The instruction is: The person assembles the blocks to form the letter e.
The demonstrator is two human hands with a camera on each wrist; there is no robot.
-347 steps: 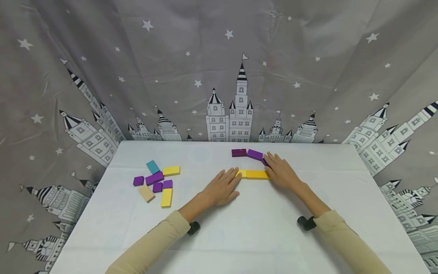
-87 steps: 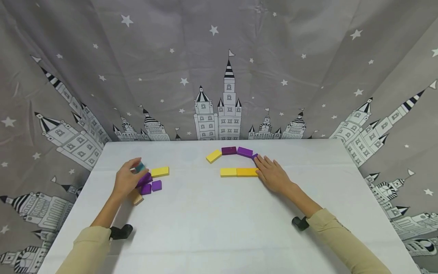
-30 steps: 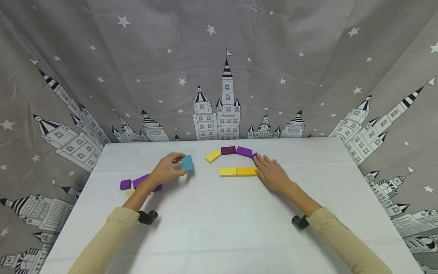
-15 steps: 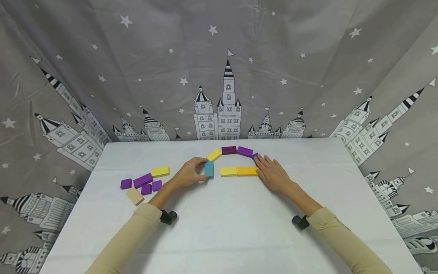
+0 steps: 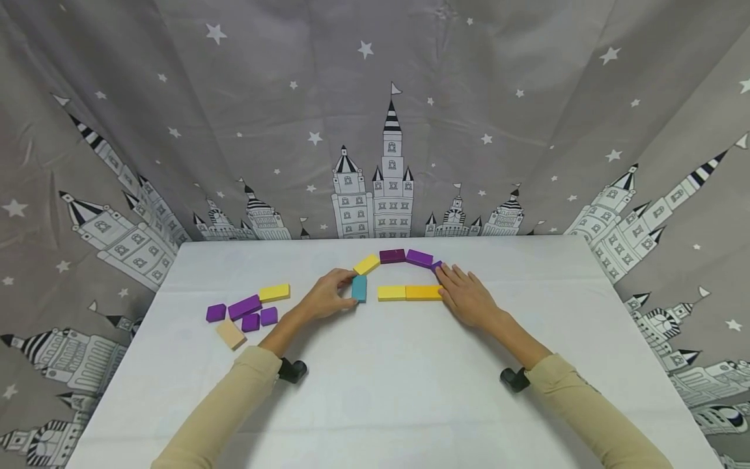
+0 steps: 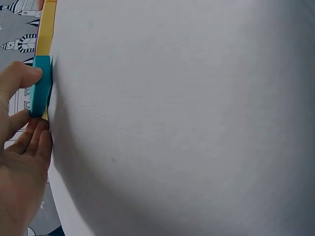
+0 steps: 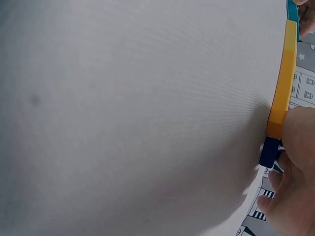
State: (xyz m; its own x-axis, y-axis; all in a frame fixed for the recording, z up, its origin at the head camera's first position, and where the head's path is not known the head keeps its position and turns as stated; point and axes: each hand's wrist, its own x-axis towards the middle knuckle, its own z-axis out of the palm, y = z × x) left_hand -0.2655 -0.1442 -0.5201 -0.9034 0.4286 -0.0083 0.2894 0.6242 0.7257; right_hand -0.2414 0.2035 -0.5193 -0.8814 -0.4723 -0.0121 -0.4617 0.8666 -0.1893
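Observation:
My left hand [image 5: 323,296] pinches a teal block [image 5: 359,289] between thumb and fingers. The block stands lengthwise just below a slanted yellow block [image 5: 366,264]. That yellow block adjoins a dark purple block [image 5: 392,256], followed by a purple block [image 5: 419,258] and a violet block [image 5: 436,266], partly hidden by my right hand [image 5: 467,299]. My right hand rests with its fingers extended, over the violet block and the end of an orange block [image 5: 423,293]. A yellow block [image 5: 391,294] touches the orange one. The right wrist view shows a dark blue block [image 7: 269,152] beside that hand.
At the left of the white table [image 5: 375,391] lie loose blocks: a yellow block [image 5: 275,292], a long purple block [image 5: 245,307], several small purple blocks [image 5: 216,312] and a beige block [image 5: 231,334]. A grey castle-print curtain [image 5: 263,130] closes off the back.
The slanted yellow block joined the row's left end. My left hand then took the teal block from the left pile and carried it right, below that yellow block. My right hand stayed nearly still.

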